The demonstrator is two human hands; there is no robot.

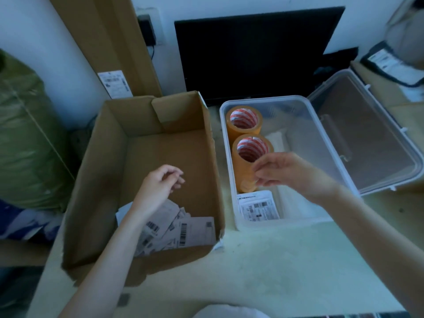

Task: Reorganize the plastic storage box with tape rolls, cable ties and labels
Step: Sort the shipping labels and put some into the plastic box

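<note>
Left hand (160, 187) hangs loosely curled, holding nothing, over cardboard box (96, 180) labels (181, 230); right hand (286, 173) grasps the nearer tape roll (247, 166) in the plastic box (229, 143).

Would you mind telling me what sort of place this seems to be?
Probably a small packing or shipping corner of an office or home: barcoded shipping labels lie in an open cardboard box, tape rolls stand in a clear plastic storage box, and a dark monitor stands behind.

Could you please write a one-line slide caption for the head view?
Right hand at a tape roll in the plastic box; left hand over labels.
</note>
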